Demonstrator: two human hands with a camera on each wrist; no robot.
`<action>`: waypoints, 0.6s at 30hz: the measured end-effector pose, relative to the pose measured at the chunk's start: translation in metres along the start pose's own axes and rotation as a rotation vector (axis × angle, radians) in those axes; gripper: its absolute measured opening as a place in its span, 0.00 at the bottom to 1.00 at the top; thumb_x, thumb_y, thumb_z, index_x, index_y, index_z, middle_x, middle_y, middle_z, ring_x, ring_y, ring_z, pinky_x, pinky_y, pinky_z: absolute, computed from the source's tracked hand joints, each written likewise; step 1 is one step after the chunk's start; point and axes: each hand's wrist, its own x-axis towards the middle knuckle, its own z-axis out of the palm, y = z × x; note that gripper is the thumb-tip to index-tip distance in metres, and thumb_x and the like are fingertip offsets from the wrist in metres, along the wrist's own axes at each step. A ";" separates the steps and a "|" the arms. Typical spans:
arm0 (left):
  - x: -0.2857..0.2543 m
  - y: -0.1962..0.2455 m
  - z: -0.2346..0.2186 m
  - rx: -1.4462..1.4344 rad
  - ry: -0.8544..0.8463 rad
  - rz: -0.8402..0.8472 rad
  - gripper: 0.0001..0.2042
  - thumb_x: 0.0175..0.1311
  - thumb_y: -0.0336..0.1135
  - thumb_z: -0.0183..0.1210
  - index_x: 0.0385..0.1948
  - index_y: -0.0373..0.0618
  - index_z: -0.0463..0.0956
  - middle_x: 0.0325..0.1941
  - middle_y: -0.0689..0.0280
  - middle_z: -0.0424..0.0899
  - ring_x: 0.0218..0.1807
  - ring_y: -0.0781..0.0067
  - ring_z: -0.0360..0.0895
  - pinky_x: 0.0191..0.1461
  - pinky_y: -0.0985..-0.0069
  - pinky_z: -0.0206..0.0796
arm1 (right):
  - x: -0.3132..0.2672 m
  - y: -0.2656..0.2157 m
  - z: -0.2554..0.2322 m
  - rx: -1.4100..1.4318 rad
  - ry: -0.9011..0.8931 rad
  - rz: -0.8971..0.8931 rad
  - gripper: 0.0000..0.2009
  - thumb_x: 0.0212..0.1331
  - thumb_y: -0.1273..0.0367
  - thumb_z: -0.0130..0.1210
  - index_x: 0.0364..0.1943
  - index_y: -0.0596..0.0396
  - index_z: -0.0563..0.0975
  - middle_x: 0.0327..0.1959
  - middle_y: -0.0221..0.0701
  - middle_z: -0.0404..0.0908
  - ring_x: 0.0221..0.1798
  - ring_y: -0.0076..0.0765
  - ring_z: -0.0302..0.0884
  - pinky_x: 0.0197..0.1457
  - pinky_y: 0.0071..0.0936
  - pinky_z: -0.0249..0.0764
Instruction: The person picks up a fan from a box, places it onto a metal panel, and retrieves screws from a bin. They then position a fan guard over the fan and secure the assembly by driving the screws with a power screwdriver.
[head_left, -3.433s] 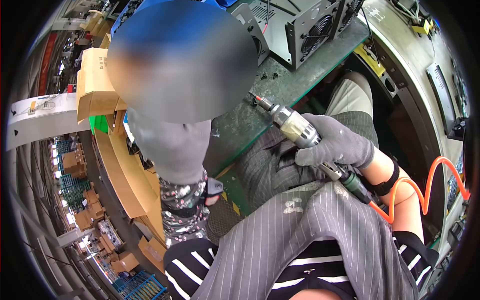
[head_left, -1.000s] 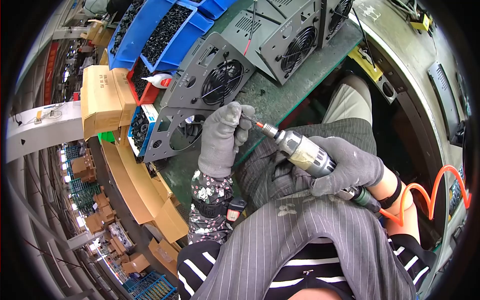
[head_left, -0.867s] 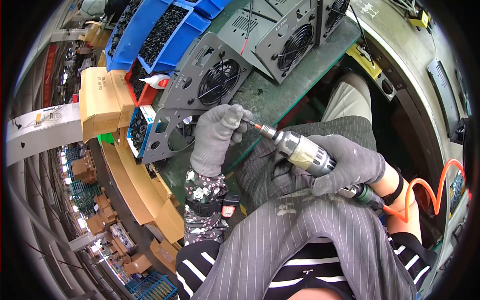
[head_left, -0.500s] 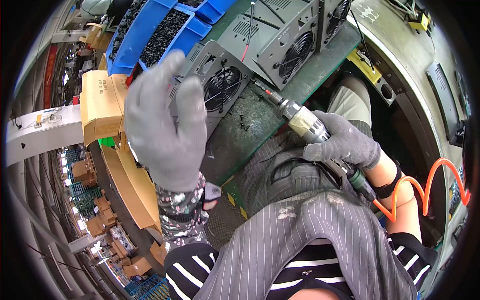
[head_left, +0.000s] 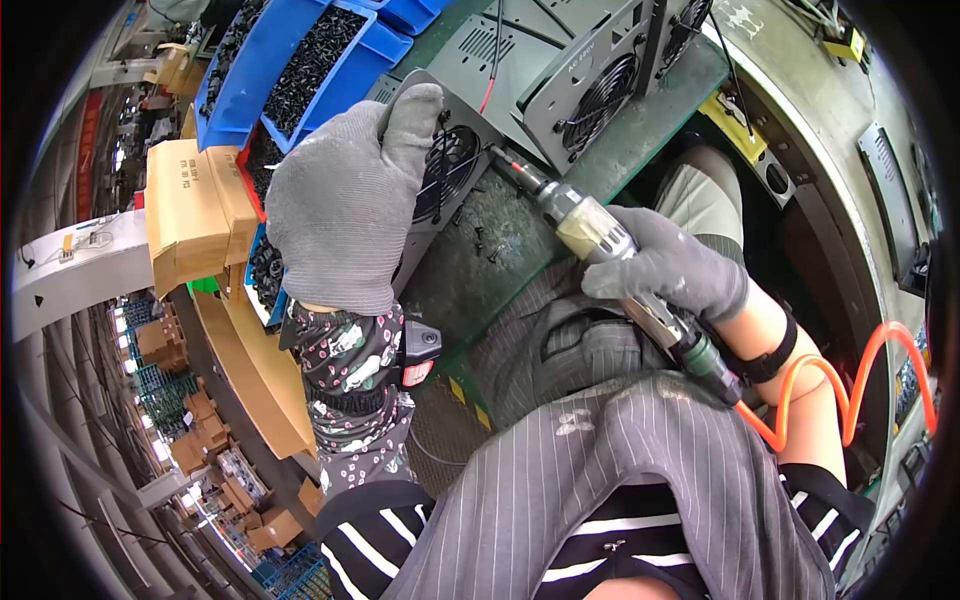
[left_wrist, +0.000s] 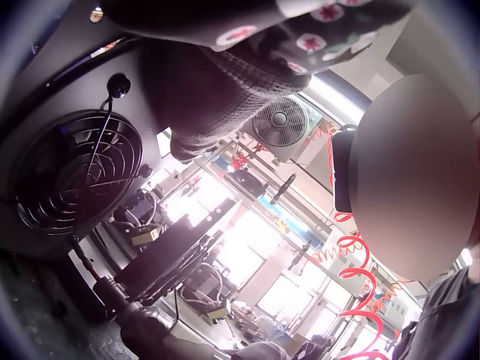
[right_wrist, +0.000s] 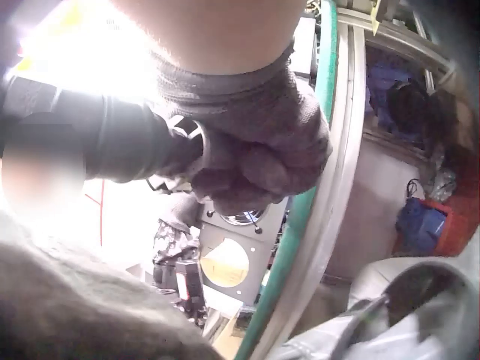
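Observation:
My gloved left hand (head_left: pixel 345 205) lies over the left side of a dark metal fan panel (head_left: pixel 470 115), holding it with the thumb along its upper edge; the other fingertips are hidden. In the left wrist view, the panel's round fan guard (left_wrist: pixel 82 172) shows beside that hand. My gloved right hand (head_left: pixel 675 265) grips an air screwdriver (head_left: pixel 590 230) with an orange coiled hose (head_left: pixel 850 385). Its bit points up-left, the tip right at the panel's corner by the fan. The right wrist view shows the curled right fingers (right_wrist: pixel 255 165) round the tool.
A second fan panel (head_left: pixel 600 90) stands behind to the right. Blue bins (head_left: pixel 385 50) of black screws lie at the back left, beside a cardboard box (head_left: pixel 185 205). Several loose screws (head_left: pixel 485 240) lie on the green bench (head_left: pixel 520 255), whose front edge runs diagonally.
The left hand has left the screwdriver tip, swung up and left, and come onto the fan panel. The screwdriver has tilted up, its tip moving to the panel's corner.

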 end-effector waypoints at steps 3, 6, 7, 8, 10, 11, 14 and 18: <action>0.004 -0.002 0.009 -0.016 -0.008 -0.009 0.27 0.65 0.61 0.48 0.22 0.45 0.77 0.19 0.56 0.77 0.26 0.50 0.77 0.30 0.58 0.67 | 0.010 -0.001 -0.007 0.006 -0.029 0.012 0.24 0.47 0.61 0.68 0.45 0.63 0.74 0.32 0.25 0.75 0.35 0.19 0.70 0.40 0.21 0.70; 0.012 -0.012 0.024 -0.054 -0.032 -0.050 0.23 0.64 0.59 0.51 0.26 0.46 0.80 0.21 0.58 0.78 0.29 0.52 0.78 0.32 0.59 0.68 | 0.023 0.003 -0.011 -0.004 -0.035 -0.010 0.26 0.47 0.60 0.69 0.45 0.63 0.74 0.32 0.25 0.75 0.35 0.20 0.70 0.41 0.22 0.70; 0.014 -0.016 0.027 -0.082 -0.045 -0.071 0.20 0.63 0.57 0.55 0.29 0.48 0.81 0.23 0.60 0.79 0.31 0.54 0.78 0.34 0.60 0.68 | 0.025 0.004 -0.011 -0.046 -0.024 -0.046 0.27 0.47 0.59 0.69 0.46 0.63 0.74 0.33 0.25 0.75 0.35 0.21 0.69 0.42 0.22 0.70; 0.018 -0.021 0.033 -0.082 -0.046 -0.072 0.20 0.63 0.57 0.55 0.29 0.48 0.81 0.23 0.60 0.79 0.31 0.54 0.78 0.34 0.60 0.68 | 0.022 0.006 -0.010 -0.047 -0.024 -0.044 0.27 0.47 0.59 0.69 0.46 0.63 0.74 0.33 0.25 0.75 0.35 0.21 0.69 0.42 0.22 0.70; 0.027 -0.025 0.037 0.146 0.736 0.425 0.12 0.58 0.48 0.61 0.36 0.53 0.83 0.30 0.67 0.81 0.38 0.60 0.78 0.38 0.64 0.69 | 0.008 0.012 -0.011 -0.104 0.020 -0.083 0.29 0.46 0.59 0.70 0.48 0.62 0.73 0.34 0.25 0.75 0.37 0.21 0.69 0.43 0.23 0.70; 0.007 -0.018 0.026 -0.003 0.630 0.400 0.11 0.53 0.41 0.65 0.39 0.57 0.84 0.34 0.71 0.80 0.42 0.65 0.76 0.41 0.65 0.68 | 0.000 0.017 -0.015 -0.133 0.030 -0.071 0.30 0.45 0.59 0.71 0.50 0.62 0.72 0.35 0.25 0.74 0.39 0.21 0.69 0.45 0.24 0.70; -0.043 -0.004 0.040 -0.189 0.243 0.376 0.10 0.56 0.38 0.63 0.40 0.56 0.84 0.28 0.71 0.77 0.32 0.66 0.76 0.34 0.69 0.68 | -0.015 0.028 -0.022 -0.148 0.080 0.017 0.32 0.42 0.59 0.73 0.50 0.61 0.72 0.37 0.28 0.76 0.41 0.23 0.71 0.48 0.25 0.71; -0.058 0.005 0.087 -0.225 -0.154 0.031 0.13 0.61 0.43 0.57 0.44 0.51 0.80 0.36 0.61 0.82 0.37 0.57 0.81 0.35 0.65 0.73 | -0.021 0.037 -0.021 -0.171 0.083 0.080 0.32 0.42 0.60 0.72 0.51 0.61 0.73 0.40 0.29 0.78 0.42 0.24 0.72 0.50 0.25 0.71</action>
